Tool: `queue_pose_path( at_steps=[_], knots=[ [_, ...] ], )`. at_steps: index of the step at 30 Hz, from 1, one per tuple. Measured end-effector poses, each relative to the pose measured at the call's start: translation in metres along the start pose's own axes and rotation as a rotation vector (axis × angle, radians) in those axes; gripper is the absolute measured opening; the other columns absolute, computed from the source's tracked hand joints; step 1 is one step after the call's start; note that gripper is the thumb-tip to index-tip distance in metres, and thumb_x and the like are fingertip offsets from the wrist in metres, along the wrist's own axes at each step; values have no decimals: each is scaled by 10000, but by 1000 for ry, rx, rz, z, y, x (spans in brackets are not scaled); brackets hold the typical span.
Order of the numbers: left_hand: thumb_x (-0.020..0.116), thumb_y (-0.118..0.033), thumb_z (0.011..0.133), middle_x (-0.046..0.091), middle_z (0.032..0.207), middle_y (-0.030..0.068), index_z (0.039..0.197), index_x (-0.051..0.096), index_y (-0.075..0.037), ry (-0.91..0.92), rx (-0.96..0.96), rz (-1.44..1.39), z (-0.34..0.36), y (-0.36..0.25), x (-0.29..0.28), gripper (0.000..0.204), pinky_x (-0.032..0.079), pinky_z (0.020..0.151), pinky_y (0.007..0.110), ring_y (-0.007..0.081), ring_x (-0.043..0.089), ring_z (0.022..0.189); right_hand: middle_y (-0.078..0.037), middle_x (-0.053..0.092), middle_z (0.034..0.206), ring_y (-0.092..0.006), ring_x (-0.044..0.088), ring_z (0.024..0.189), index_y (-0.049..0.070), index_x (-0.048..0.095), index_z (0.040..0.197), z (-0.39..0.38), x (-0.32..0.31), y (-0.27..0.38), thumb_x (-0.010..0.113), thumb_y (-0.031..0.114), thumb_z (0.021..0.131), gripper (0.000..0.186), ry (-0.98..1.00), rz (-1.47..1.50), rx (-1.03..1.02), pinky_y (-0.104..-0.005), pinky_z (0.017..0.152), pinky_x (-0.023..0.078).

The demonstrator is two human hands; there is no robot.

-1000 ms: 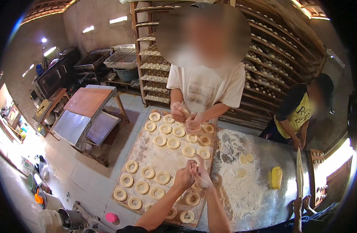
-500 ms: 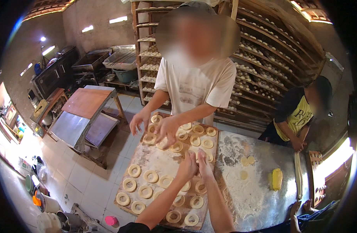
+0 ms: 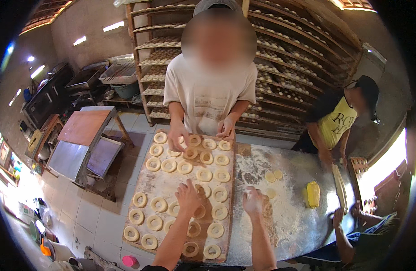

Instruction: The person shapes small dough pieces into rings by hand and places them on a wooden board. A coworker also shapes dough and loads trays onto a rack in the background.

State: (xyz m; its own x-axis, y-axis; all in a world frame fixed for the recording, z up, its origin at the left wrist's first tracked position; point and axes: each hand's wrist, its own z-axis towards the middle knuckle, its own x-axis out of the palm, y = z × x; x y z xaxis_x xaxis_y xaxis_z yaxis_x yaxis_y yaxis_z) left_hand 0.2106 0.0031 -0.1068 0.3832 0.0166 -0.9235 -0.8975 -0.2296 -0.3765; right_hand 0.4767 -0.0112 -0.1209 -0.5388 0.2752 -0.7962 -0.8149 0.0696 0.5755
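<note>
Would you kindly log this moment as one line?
left hand: over floured brown wooden board; right hand: over grey metal table; pale ring-shaped dough pieces: on board

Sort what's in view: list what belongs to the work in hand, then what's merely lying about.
Belongs to the work:
pale ring-shaped dough pieces near the bare left hand
floured rectangular brown wooden board under them
floury grey metal table near the bare right hand

Seemingly lying about:
small round pink object at lower left
round blue-green basin at the back

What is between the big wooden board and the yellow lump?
In the head view, scattered flour, three pale dough rounds and the right hand are between them.
</note>
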Motion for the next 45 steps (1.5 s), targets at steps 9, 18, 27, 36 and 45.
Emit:
queue_pose_path(
  at_steps=[9,18,27,36,45],
  knots=[
    [687,-272,867,519,1276,237,1455,356,-17,-260,-16,-9,-4,-28,16,721,376,964,604,401,516,1154,-224,663,1073,-409,615,1067,43,623,1161,44,-69,-149,697,262,882,362,-44,-174,230,-491,923,489],
    [656,-209,922,706,942,228,1318,517,15,123,304,-587,-67,-152,61,475,548,812,458,409,687,889,-150,657,988,-302,654,925,29,568,1091,55,-85,-127,807,276,832,431,477,-78,91,-420,796,517],
    [717,-289,952,754,971,147,1189,646,21,557,288,-1005,-105,-203,53,397,557,799,299,180,740,909,-75,602,978,-158,600,924,55,445,1240,3,-164,-90,726,-5,882,459,555,955,59,-321,786,507],
    [777,-9,796,676,986,135,1138,623,25,113,512,-721,-136,-219,17,377,539,778,330,239,670,863,-193,587,1061,-304,613,1018,94,380,1423,-1,-158,-46,767,64,768,761,-76,136,-369,-374,897,493],
    [543,125,814,560,1033,120,1307,417,-39,30,398,-1288,-136,-191,14,534,478,765,370,261,572,921,-42,599,995,-147,576,962,74,467,1384,-10,-139,-46,617,226,942,491,782,1508,19,-309,819,440]
  ],
)
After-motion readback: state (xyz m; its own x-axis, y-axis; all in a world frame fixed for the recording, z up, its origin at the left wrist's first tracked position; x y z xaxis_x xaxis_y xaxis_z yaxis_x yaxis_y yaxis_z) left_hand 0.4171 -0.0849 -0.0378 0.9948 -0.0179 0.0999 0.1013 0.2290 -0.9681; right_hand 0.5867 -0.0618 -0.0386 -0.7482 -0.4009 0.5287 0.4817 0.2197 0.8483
